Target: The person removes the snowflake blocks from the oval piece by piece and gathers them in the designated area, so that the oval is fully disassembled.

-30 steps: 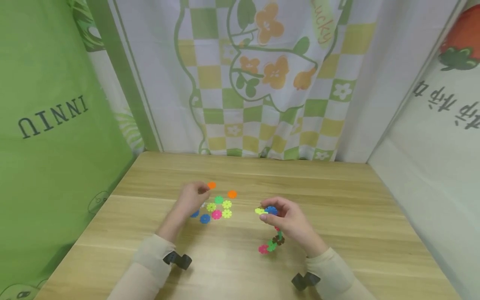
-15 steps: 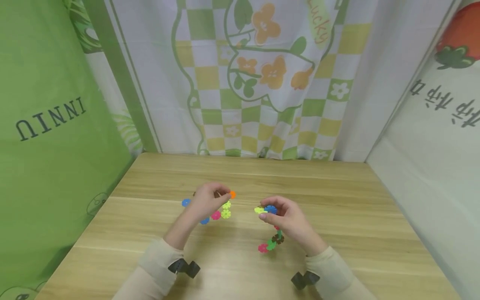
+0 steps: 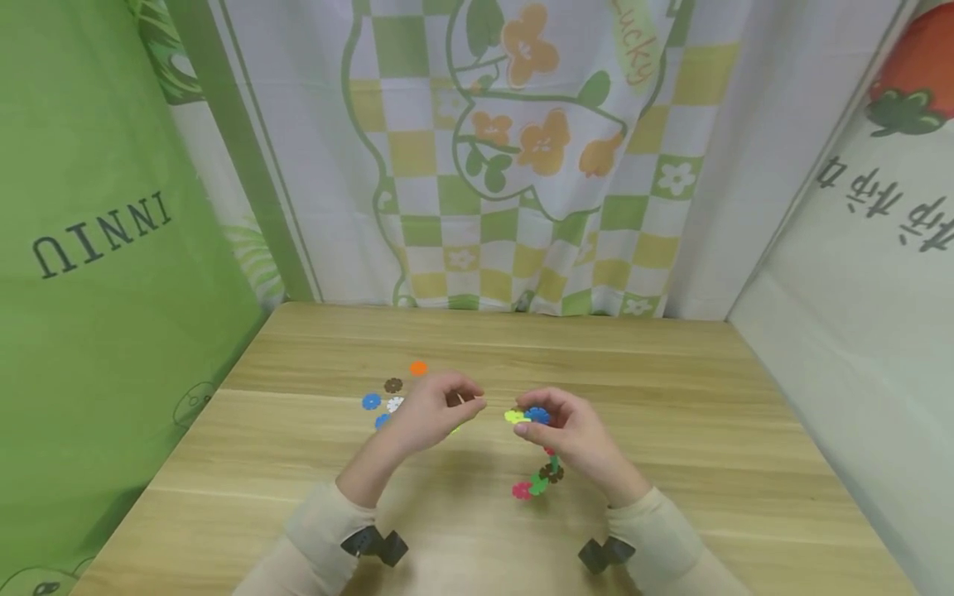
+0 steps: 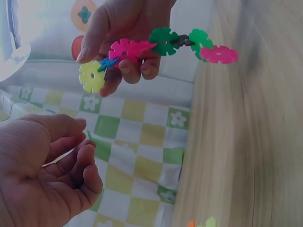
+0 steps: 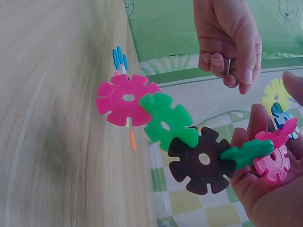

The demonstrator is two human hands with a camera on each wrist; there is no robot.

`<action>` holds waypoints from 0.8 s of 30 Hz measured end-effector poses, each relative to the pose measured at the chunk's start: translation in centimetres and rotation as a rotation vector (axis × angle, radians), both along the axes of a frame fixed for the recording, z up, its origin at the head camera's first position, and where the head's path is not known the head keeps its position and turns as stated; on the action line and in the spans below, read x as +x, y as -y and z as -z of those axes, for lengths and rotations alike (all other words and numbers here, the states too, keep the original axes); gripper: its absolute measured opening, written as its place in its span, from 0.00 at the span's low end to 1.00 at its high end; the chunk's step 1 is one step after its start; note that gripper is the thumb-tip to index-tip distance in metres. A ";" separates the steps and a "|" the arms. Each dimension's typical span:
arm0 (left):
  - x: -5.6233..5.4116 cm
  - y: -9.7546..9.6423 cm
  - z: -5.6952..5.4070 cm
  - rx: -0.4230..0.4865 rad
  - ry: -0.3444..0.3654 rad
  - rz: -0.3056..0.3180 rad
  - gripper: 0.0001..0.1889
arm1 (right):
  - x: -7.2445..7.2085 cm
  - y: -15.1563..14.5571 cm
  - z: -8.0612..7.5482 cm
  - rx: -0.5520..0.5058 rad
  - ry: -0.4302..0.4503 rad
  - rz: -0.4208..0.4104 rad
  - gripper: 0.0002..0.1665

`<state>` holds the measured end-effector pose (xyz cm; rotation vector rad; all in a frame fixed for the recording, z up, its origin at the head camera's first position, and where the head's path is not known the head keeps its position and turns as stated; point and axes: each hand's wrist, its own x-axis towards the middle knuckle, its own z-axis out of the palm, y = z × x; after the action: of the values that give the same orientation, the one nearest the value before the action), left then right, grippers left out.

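My right hand (image 3: 577, 430) grips a chain of linked plastic snowflake discs near its yellow disc (image 3: 516, 416) and blue disc (image 3: 537, 415). From there the chain hangs through pink, green and a dark brown disc (image 5: 203, 161) to a pink disc (image 3: 522, 491) at the lower end. Facing it, my left hand (image 3: 440, 414) is raised with thumb and index fingertips together. In the right wrist view a thin snowflake disc (image 5: 228, 66) shows edge-on at those fingers, mostly hidden. The left wrist view has the chain (image 4: 164, 41) across the right palm.
Loose snowflake discs lie on the wooden table (image 3: 671, 372) left of and behind the left hand: an orange disc (image 3: 419, 367), a brown disc (image 3: 393, 385), a white disc (image 3: 395, 404) and blue ones. The left hand covers others. A checked curtain (image 3: 522, 240) hangs behind the table.
My left hand has moved right across the loose discs, passing the right-hand orange one, and now is raised closer to my right hand. The right hand has kept its place with the chain.
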<state>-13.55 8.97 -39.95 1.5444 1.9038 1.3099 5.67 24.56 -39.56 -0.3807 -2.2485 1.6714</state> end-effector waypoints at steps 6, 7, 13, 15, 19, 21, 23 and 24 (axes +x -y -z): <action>0.7 -0.1 0.1 0.028 0.016 0.108 0.10 | -0.1 0.1 0.1 0.006 0.007 0.005 0.20; 0.8 -0.1 0.1 0.030 0.022 0.122 0.10 | -0.1 0.2 0.1 0.008 0.006 0.006 0.20; 1.5 -0.1 -0.2 0.069 0.024 0.203 0.08 | -0.1 0.3 0.1 0.007 -0.022 -0.014 0.21; 1.7 -0.1 -0.3 0.085 0.018 0.230 0.07 | -0.1 0.4 0.1 0.001 -0.030 -0.018 0.21; 2.1 -0.3 -0.3 0.106 0.015 0.259 0.07 | -0.2 0.5 0.2 -0.011 -0.044 -0.022 0.20; 2.2 -0.3 -0.2 0.107 0.012 0.252 0.07 | -0.3 0.6 0.1 -0.015 -0.046 -0.027 0.20; 2.4 -0.3 -0.2 0.101 0.004 0.236 0.07 | -0.3 0.6 0.1 -0.016 -0.049 -0.032 0.20; 2.5 -0.3 -0.2 0.098 0.001 0.229 0.07 | -0.3 0.6 0.1 -0.015 -0.048 -0.033 0.19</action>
<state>-11.10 9.26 -39.78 1.7501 1.6260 1.3179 5.37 23.93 -39.68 -0.3052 -2.2207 1.6960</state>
